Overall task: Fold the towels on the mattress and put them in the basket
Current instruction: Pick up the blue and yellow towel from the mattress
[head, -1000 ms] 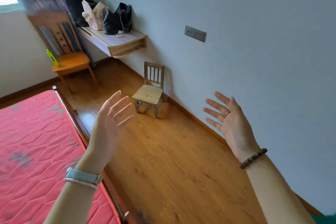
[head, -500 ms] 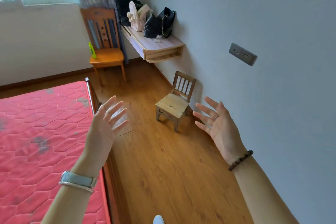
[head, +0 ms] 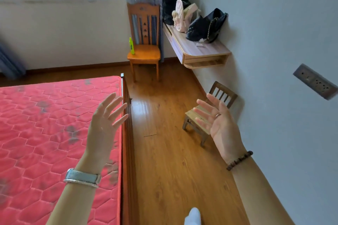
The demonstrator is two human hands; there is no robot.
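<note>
A red quilted mattress with grey stains fills the left half of the view, on a wooden bed frame. No towel and no basket is in view. My left hand is raised over the mattress's right edge, fingers spread and straight, holding nothing. My right hand is raised over the wooden floor in front of a small stool, palm turned inward, fingers spread, holding nothing.
A small wooden child's chair stands by the right wall. An orange chair with a green bottle stands under the window. A wall shelf carries bags. A strip of wooden floor runs beside the bed.
The view has swung left, bringing more of the mattress and the window into sight. Both hands stay raised and spread, holding nothing.
</note>
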